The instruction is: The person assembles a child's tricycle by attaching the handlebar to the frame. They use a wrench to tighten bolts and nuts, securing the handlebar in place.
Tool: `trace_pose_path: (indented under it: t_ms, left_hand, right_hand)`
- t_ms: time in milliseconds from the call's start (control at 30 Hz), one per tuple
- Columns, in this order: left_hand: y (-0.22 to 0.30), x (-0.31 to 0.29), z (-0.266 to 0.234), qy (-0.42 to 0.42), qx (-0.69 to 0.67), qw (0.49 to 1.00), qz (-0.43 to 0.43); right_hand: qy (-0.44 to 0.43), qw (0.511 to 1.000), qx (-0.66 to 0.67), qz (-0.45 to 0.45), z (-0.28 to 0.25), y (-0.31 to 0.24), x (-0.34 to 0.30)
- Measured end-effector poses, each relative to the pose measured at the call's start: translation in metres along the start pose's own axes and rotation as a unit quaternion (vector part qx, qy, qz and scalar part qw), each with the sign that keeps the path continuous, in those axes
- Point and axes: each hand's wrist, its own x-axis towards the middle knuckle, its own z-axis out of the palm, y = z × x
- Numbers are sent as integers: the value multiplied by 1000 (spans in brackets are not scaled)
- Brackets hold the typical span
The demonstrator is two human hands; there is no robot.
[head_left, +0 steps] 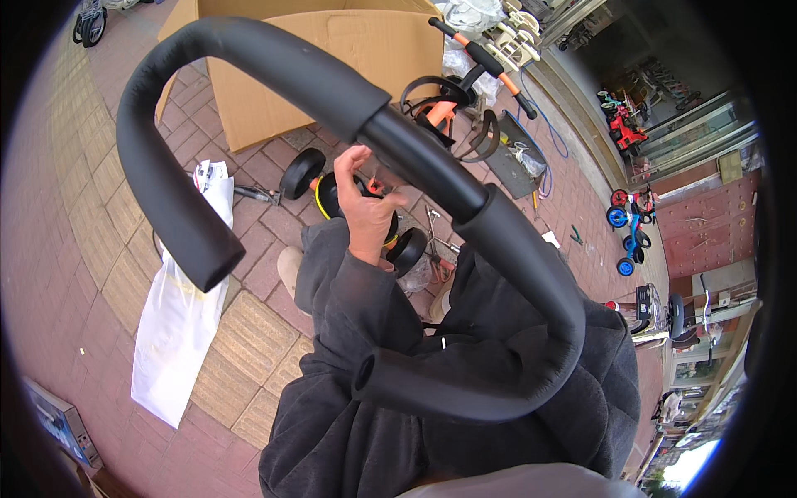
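Observation:
A large black foam-covered handlebar (pixel 290 62) curves across the view close to me, with a bare black tube section (pixel 425 166) near its middle. Beneath that section my left hand (pixel 365 207) is raised, fingers bent and thumb to the right. The bar partly hides the space between thumb and fingers, so what they grip cannot be made out. My right hand does not show. Below my left hand, between my knees, stands a small wheeled frame with black wheels (pixel 303 173) and orange and yellow parts. Beside it on the paving lies a metal T-shaped wrench (pixel 435 231).
Ahead stands an open cardboard box (pixel 324 70). To its right are an orange-and-black handlebar (pixel 483 60) and a grey tray (pixel 516 153). A white plastic sheet (pixel 184 332) lies at left. Small green-handled pliers (pixel 576 235) and a blue children's bike (pixel 633 224) are at right.

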Motion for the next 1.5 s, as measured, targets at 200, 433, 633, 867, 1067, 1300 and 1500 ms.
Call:
trace_pose_path:
  t_ms: [200, 433, 633, 867, 1067, 1300, 1500]
  left_hand:
    - [22, -23, -9, 182, 74, 969, 149]
    - [-4, -100, 22, 97, 240, 960, 108]
    - [-99, -120, 59, -35, 239, 963, -122]
    - [-188, -99, 62, -40, 314, 929, -191]
    - [-237, -75, 23, -17, 365, 897, -249]
    - [-277, -23, -23, -80, 613, 778, -113]
    - [-307, 5, -51, -198, 769, 604, -76]
  right_hand:
    - [-80, 997, -10, 11, 10, 10, -35]
    - [-207, 978, -29, 23, 32, 15, -38]
    - [-285, 953, 95, 32, 0, 26, -37]
    - [-228, 970, 77, -12, -9, 74, -14]
    - [-190, 980, 58, -20, 30, 117, 41]
    - [-211, 976, 50, -39, 67, 108, 90]
    - [-199, 965, 22, -171, 97, 103, 115]
